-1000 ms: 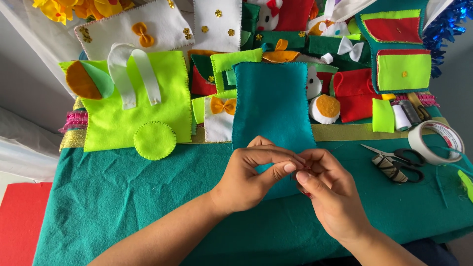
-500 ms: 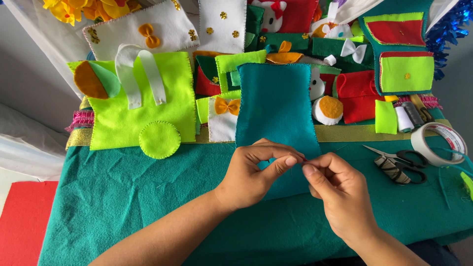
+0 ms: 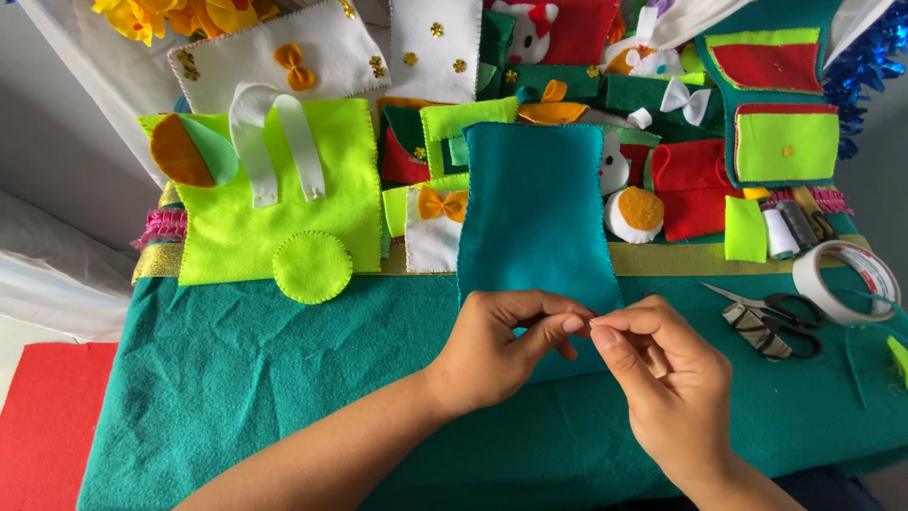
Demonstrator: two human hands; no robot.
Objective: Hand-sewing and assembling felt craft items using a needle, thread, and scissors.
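The long teal felt piece with stitched edges (image 3: 534, 213) lies flat on the green felt table cover (image 3: 236, 378), its far end among the finished felt items and its near end under the two hands. It looks light, soft and limp, so I judge it will fold or slide easily if pulled; it is best taken at the near edge, where the stitches make it a little firmer.

The left hand (image 3: 497, 350) rests on this near edge, with its thumb and forefinger pressed together in a pinch. The right hand (image 3: 667, 388) meets it tip to tip, also with thumb and forefinger closed tight (the other fingers curl loosely). Between the two pinches is something very thin, perhaps a needle or thread, but it is too small to tell.

To the right lie black-handled scissors (image 3: 771, 317) and a roll of white tape (image 3: 842, 282). To the left is a lime green felt bag with white handles (image 3: 274, 203).
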